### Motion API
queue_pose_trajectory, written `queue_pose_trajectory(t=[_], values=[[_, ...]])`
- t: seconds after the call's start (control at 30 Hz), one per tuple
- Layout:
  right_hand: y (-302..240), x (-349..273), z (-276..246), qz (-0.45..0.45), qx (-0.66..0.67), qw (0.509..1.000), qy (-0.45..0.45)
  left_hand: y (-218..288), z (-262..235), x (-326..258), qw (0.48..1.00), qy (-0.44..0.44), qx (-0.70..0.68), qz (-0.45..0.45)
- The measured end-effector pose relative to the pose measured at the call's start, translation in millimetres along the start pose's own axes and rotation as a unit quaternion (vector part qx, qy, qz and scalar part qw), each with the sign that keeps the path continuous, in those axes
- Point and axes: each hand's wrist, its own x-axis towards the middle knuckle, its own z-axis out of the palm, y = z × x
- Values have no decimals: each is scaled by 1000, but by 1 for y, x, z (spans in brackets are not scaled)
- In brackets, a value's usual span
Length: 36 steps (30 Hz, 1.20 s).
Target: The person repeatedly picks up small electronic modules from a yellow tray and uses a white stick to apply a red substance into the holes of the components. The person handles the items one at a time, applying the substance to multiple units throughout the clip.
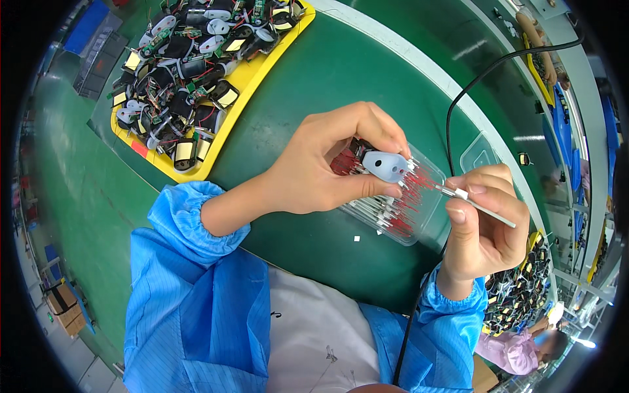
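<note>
My left hand [321, 157] pinches a small motor assembly between thumb and fingers, over a clear plastic box. Its pale grey-blue plastic cap [386, 165] faces up and has small holes; a darker body shows behind it. To the right, my right hand [488, 223] is closed on a slim pale rod [493, 213] with a small white tab and a thin reddish wire end pointing toward the cap. A gap separates the two hands. Below them the clear box [429, 230] holds many thin rods with red wires [400, 219], partly hidden by my left hand.
A yellow tray [237, 111] piled with motor assemblies and circuit boards stands at upper left. Another pile of dark assemblies [521, 288] lies at lower right. White scraps [356, 239] dot the green table. A black cable [449, 111] arcs across the right. A person in pink [508, 354] sits beyond.
</note>
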Motion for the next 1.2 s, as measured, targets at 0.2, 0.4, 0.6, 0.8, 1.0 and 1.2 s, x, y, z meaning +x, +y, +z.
queue_pose_trajectory(t=[0.2,0.4,0.6,0.8,1.0,1.2], values=[[0,1,1,-18,-35,999,-8,0,0,-1,1000,-8,1,-3],[0,2,4,-54,-62,996,-17,-1,0,-1,1000,-6,5,-7],[-1,2,6,-88,-86,992,-13,-1,1,0,1000,-1,-1,-16],[-4,3,7,-89,-105,990,-14,-1,0,0,1000,0,0,-14],[-6,4,6,-96,-128,987,-23,-2,1,-1,1000,11,-7,-26],[-1,5,12,-90,-102,991,-19,-1,1,-1,1000,-12,11,-24]])
